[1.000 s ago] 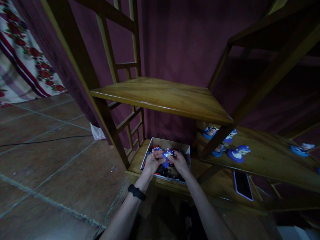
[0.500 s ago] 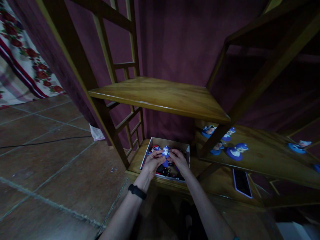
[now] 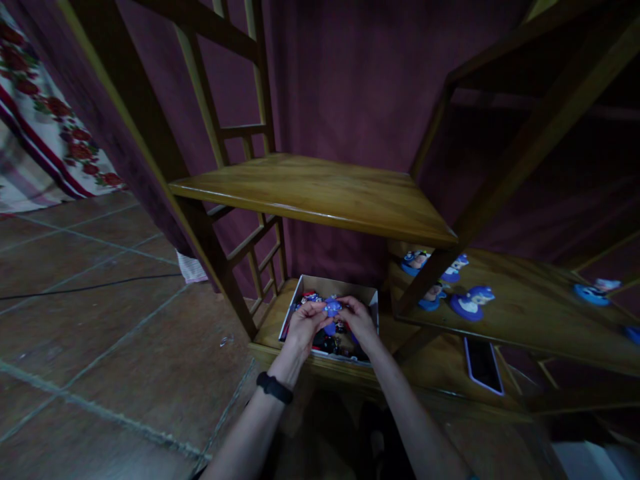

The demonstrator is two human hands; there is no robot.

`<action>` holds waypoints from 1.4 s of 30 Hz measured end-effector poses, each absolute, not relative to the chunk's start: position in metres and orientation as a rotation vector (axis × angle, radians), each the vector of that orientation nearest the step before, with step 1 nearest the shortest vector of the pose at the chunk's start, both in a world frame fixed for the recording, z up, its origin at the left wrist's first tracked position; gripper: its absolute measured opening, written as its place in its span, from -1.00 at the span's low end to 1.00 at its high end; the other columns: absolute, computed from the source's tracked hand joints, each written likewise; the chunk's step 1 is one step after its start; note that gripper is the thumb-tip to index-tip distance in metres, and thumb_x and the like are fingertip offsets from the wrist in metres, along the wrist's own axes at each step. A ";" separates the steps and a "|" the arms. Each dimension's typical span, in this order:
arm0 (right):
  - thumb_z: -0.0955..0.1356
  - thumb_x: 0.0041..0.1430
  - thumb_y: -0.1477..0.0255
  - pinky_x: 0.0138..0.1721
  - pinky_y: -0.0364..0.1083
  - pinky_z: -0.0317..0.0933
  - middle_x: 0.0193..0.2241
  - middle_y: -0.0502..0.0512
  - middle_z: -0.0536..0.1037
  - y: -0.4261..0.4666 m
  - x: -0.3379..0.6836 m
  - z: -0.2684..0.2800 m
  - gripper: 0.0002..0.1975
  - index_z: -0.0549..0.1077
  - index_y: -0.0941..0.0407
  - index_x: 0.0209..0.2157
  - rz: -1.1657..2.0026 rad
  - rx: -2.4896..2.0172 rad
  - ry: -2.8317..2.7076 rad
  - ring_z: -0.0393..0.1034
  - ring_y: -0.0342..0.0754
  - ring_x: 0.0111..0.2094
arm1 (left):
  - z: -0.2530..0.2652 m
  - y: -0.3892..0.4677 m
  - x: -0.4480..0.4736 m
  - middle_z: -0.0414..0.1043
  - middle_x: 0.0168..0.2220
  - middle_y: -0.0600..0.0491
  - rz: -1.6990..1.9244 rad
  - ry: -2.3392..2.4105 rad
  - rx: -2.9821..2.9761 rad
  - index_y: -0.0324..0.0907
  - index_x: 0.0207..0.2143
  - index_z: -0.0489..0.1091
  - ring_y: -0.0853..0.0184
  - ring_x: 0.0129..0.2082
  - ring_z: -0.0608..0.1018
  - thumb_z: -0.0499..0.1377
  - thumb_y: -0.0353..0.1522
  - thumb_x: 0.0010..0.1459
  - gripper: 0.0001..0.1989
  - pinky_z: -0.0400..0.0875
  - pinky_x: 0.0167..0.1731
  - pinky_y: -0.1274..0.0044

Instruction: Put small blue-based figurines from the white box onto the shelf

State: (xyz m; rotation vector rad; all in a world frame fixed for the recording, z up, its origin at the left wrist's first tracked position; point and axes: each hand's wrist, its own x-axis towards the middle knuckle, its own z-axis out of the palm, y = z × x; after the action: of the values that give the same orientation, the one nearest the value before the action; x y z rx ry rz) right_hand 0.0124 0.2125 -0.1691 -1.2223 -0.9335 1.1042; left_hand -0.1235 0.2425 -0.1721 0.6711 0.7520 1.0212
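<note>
Between my two hands is a small blue-and-white figurine, held above an open cardboard box. My left hand grips it from the left with fingers pinched. From the other side the fingers of my right hand close on it. Inside the box lie several small dark, red and blue figurines, partly covered by my hands. The box rests on the low wooden shelf.
Above the box juts a wooden shelf board. To the right, several blue-based figurines stand on another shelf, with a phone-like dark slab below. A slanted post stands between. A black cable crosses the tiled floor.
The figurine has tipped or turned in my fingers, so its white front shows less and more blue faces up. Both hands stay over the box; the view has shifted slightly.
</note>
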 end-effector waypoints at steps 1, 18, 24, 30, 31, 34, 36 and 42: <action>0.37 -0.13 0.37 -0.27 -0.12 0.26 -0.37 -0.04 0.49 0.213 0.013 -0.169 -0.79 0.44 0.07 -0.35 1.086 -1.221 -0.952 0.35 -0.11 -0.35 | -0.172 0.242 -0.123 0.49 -0.42 0.04 1.035 0.749 0.683 -0.26 -0.39 0.40 0.37 -0.40 0.55 0.32 -0.50 -0.20 -0.76 0.48 -0.30 0.47; 0.37 -0.09 0.22 -0.29 -0.08 0.31 -0.39 0.00 0.47 0.211 0.004 -0.162 -0.76 0.45 0.07 -0.40 1.115 -1.189 -0.934 0.36 -0.06 -0.35 | -0.166 0.247 -0.131 0.49 -0.42 -0.02 0.980 0.830 0.627 -0.27 -0.38 0.40 0.38 -0.47 0.55 0.28 -0.45 -0.11 -0.82 0.49 -0.40 0.54; 0.39 -0.14 0.21 -0.34 -0.11 0.31 -0.38 -0.01 0.45 0.209 -0.002 -0.166 -0.73 0.43 0.08 -0.41 1.176 -1.192 -0.840 0.35 -0.09 -0.37 | -0.173 0.250 -0.135 0.49 -0.50 -0.02 0.895 0.865 0.519 -0.28 -0.39 0.38 0.38 -0.52 0.55 0.27 -0.50 -0.12 -0.83 0.49 -0.40 0.52; 0.39 -0.13 0.33 -0.31 -0.15 0.25 -0.36 -0.02 0.48 0.213 0.002 -0.165 -0.79 0.43 0.07 -0.38 1.132 -1.160 -0.905 0.35 -0.10 -0.32 | -0.166 0.248 -0.138 0.50 -0.43 0.01 0.924 0.762 0.564 -0.26 -0.38 0.42 0.39 -0.42 0.55 0.28 -0.54 -0.15 -0.79 0.47 -0.30 0.52; 0.38 -0.13 0.34 -0.30 -0.15 0.24 -0.35 -0.02 0.48 0.214 0.003 -0.165 -0.80 0.43 0.06 -0.37 1.121 -1.141 -0.917 0.35 -0.09 -0.30 | -0.164 0.248 -0.138 0.50 -0.43 0.03 0.934 0.748 0.579 -0.25 -0.38 0.42 0.39 -0.41 0.55 0.28 -0.55 -0.16 -0.79 0.46 -0.29 0.53; 0.37 -0.11 0.36 -0.24 -0.13 0.24 -0.32 -0.02 0.49 0.217 0.004 -0.169 -0.81 0.42 0.05 -0.36 1.103 -1.116 -0.953 0.35 -0.07 -0.24 | -0.160 0.247 -0.139 0.49 -0.43 0.04 0.959 0.728 0.606 -0.25 -0.39 0.43 0.41 -0.41 0.54 0.30 -0.53 -0.18 -0.79 0.45 -0.27 0.53; 0.36 -0.09 0.38 -0.21 -0.12 0.23 -0.31 -0.01 0.49 0.218 0.005 -0.171 -0.83 0.42 0.05 -0.36 1.088 -1.114 -0.979 0.35 -0.07 -0.22 | -0.158 0.247 -0.139 0.49 -0.42 0.04 0.963 0.729 0.615 -0.25 -0.39 0.43 0.41 -0.40 0.53 0.30 -0.53 -0.18 -0.79 0.44 -0.27 0.53; 0.35 -0.07 0.40 -0.10 -0.09 0.20 -0.26 0.00 0.48 0.216 0.005 -0.170 -0.86 0.41 0.06 -0.37 1.034 -1.084 -1.035 0.35 -0.07 -0.18 | -0.157 0.247 -0.139 0.47 -0.46 0.07 0.968 0.720 0.606 -0.25 -0.40 0.41 0.44 -0.45 0.52 0.29 -0.57 -0.19 -0.77 0.44 -0.36 0.60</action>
State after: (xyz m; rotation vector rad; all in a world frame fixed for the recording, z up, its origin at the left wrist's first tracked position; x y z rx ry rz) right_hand 0.0053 0.2164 -0.1697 -1.0835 -1.0354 1.0344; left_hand -0.1393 0.2471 -0.1568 0.6057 0.7205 0.9679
